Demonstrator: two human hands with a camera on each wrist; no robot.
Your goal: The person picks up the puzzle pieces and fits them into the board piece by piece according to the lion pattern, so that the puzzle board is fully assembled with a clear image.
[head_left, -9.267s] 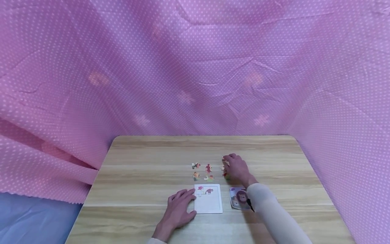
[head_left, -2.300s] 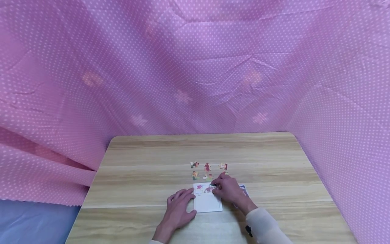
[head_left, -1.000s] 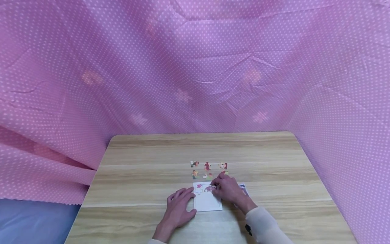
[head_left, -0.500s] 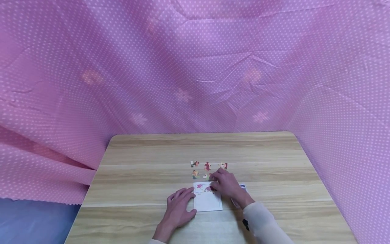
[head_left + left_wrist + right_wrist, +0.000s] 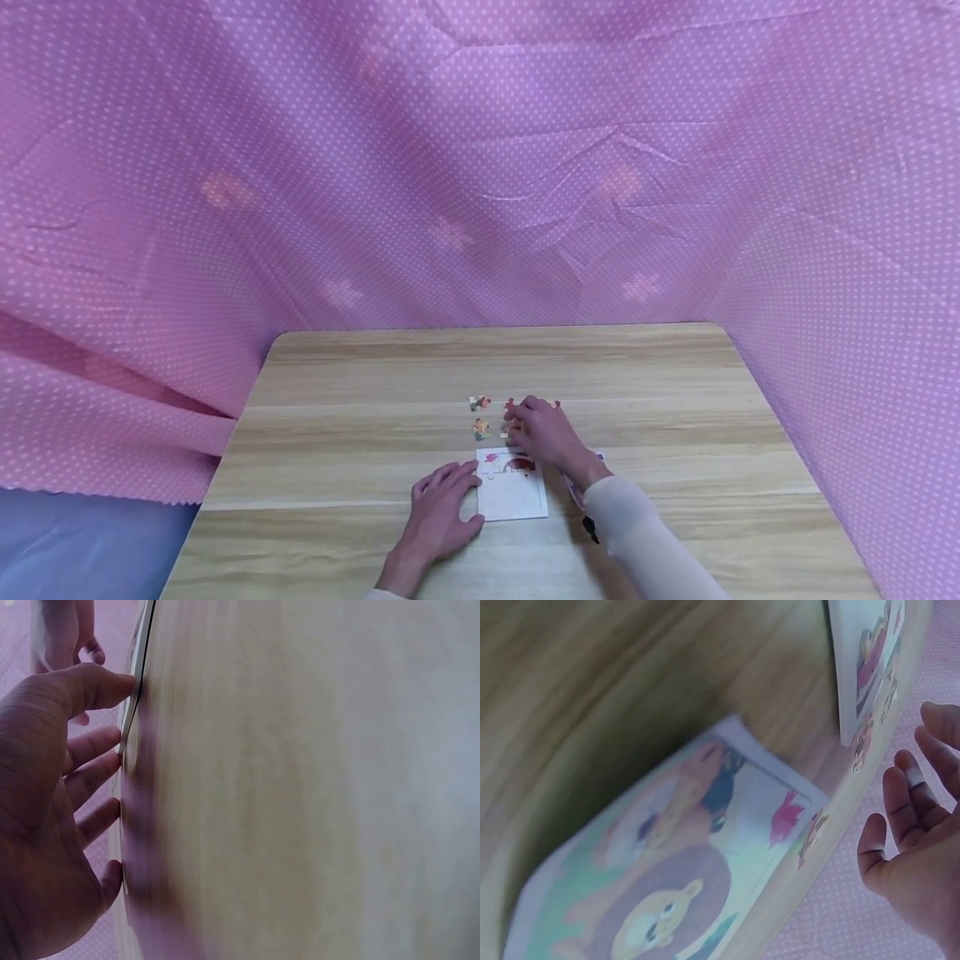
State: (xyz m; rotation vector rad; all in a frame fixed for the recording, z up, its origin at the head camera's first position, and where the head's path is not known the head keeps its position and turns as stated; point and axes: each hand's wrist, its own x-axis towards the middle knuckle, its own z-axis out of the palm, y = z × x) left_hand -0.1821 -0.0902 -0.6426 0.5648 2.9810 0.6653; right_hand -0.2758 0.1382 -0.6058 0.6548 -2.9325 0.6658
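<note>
A white puzzle tray [image 5: 513,502] lies on the table with a row of pieces [image 5: 517,464] fitted along its far side; the rest of its bed is bare white. My left hand [image 5: 444,512] lies at the tray's left side, fingertips and thumb touching the edge, also in the left wrist view [image 5: 45,787]. Over the loose puzzle pieces beyond the tray hovers my right hand [image 5: 547,433], hiding some of them. In the right wrist view its fingers [image 5: 900,802] are loosely bent with nothing between them. Two loose pieces [image 5: 480,403] sit uncovered to its left.
A picture card with a lion [image 5: 660,922] lies right of the tray, mostly under my right forearm in the head view. The wooden table [image 5: 337,433] is backed by a pink dotted cloth [image 5: 480,208].
My right hand earlier reached among the far-right loose pieces, then worked a piece into the tray's top right corner. It has now let go and moved away over the loose pieces. Left hand unmoved.
</note>
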